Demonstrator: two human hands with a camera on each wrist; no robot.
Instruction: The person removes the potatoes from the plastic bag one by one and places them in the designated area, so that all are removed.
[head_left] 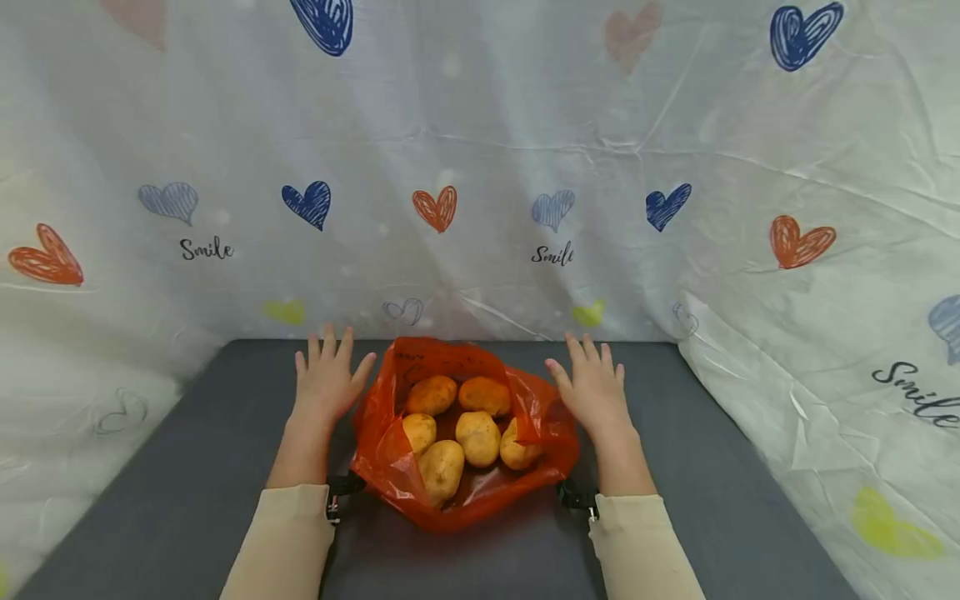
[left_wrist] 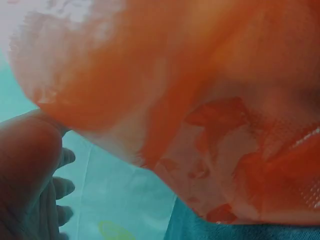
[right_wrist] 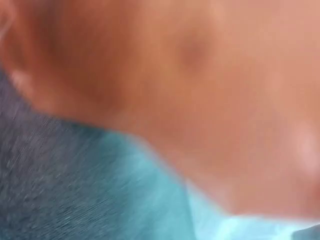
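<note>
A red-orange translucent plastic bag [head_left: 442, 521] sits with its mouth wide, and several yellow-brown potatoes [head_left: 477, 439] lie inside it. My left hand [head_left: 325, 387] is spread at the bag's left side, fingers straight and pointing away. At the right side my right hand [head_left: 595, 392] is spread likewise, its thumb close to the bag. Neither holds anything. In the left wrist view the bag [left_wrist: 200, 125] fills most of the picture, with the thumb at its edge; whether they touch I cannot tell. The blurred bag [right_wrist: 200, 100] covers most of the right wrist view.
The bag stands on a dark grey table [head_left: 187, 467]. Behind and at both sides hangs a white sheet [head_left: 480, 100] printed with hearts and the word "Smile". Dark wrist straps [head_left: 345, 485] show beside the cream sleeves [head_left: 285, 533].
</note>
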